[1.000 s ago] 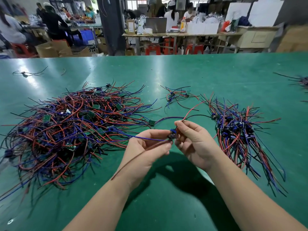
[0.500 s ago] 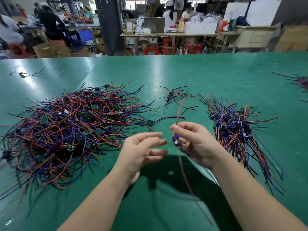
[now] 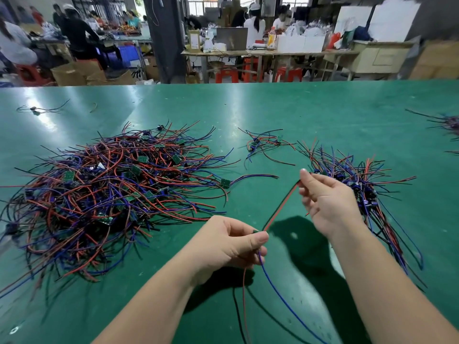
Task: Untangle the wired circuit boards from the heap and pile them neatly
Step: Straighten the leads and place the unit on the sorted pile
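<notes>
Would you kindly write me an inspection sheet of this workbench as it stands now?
Surface: green table, glossy.
Job's things: tangled heap at left; sorted pile at right; small cluster between them, farther back.
Clutter: stray wired piece far left; another bundle at right edge.
Hands: left hand and right hand each pinch an end of the red-and-black wire pair.
Cables: pair taut between the hands; blue wire hangs below the left hand.
Surroundings: people at benches, red stools, cardboard boxes.

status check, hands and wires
Left hand and right hand both pinch red-black wire pair, taut between them. Heap left, sorted pile right. No snag seen.
</notes>
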Tool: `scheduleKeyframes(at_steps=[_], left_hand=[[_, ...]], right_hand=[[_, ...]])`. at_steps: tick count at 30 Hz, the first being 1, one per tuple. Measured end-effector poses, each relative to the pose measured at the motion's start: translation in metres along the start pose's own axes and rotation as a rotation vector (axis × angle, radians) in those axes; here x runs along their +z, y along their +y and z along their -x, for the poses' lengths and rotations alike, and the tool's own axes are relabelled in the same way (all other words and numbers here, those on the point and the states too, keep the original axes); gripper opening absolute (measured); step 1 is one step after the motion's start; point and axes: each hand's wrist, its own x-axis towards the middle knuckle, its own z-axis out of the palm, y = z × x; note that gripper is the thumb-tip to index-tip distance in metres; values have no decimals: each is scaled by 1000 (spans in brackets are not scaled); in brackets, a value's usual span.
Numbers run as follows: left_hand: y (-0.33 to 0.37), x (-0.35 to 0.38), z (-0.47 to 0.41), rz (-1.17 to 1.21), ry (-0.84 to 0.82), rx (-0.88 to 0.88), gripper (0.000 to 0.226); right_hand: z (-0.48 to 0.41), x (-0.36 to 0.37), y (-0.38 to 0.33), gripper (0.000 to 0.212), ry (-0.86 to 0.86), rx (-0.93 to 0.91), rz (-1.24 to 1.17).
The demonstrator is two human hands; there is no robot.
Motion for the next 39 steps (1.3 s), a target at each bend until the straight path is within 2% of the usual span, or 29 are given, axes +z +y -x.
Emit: scheduleKeyframes(at_steps=[4, 6, 10, 12, 14, 16, 18, 20, 22, 23, 25, 27, 28, 29, 31, 34, 35, 37, 39], left_hand=[[1, 3, 3, -27, -29, 0, 23], [1, 1, 4, -27, 8, -11, 25], [1, -7, -4, 58, 301, 11, 32], [1, -11, -10, 154, 439, 34, 29], [1, -14, -15, 235, 494, 59, 28], [0, -13, -16, 235, 458, 63, 32], [-4, -11, -17, 158, 385, 63, 37], [-8, -11, -20, 22, 383, 102, 36], [-10, -14, -21, -186, 478, 227, 31], [-11, -16, -22, -343, 550, 313, 28], [-13, -20, -21, -738, 708, 429, 24], [-17, -24, -21, -1037, 776, 332, 28], [-19, -26, -22, -1134, 771, 235, 35], [-22, -28, -23, -1201, 739, 141, 40], [-25, -30, -25, -1268, 681, 34, 42], [-22, -33, -26, -1304, 757, 76, 32], [-20, -34, -25, -1324, 796, 98, 28], [-16, -35, -23, -1350, 829, 114, 23], [-12, -35, -20, -1346, 826, 117, 18]], right_hand=[[-6, -4, 6, 22, 62, -16, 9], [-7, -3, 11, 19, 91, -41, 28], [-2, 6, 19, 27, 111, -103, 3], [7, 13, 23, 25, -17, -167, 183], [17, 19, 31, 20, -275, -239, 428], [28, 26, 40, 19, -466, -350, 694], [31, 30, 46, 19, -506, -499, 889], [30, 30, 47, 16, -464, -549, 889], [28, 28, 39, 13, -383, -541, 745], [28, 25, 32, 13, -312, -618, 673], [24, 16, 13, 10, -106, -987, 614], [19, 4, -6, 5, 122, -1330, 656], [14, -3, -14, 7, 215, -1393, 694], [8, -10, -18, 8, 297, -1373, 750], [-6, -24, -22, 10, 378, -1143, 965], [-23, -46, -18, 16, 246, -541, 1405], [-26, -51, -16, 21, 220, -421, 1471], [-26, -54, -16, 29, 246, -339, 1485], [-26, -49, -15, 33, 266, -396, 1455]])
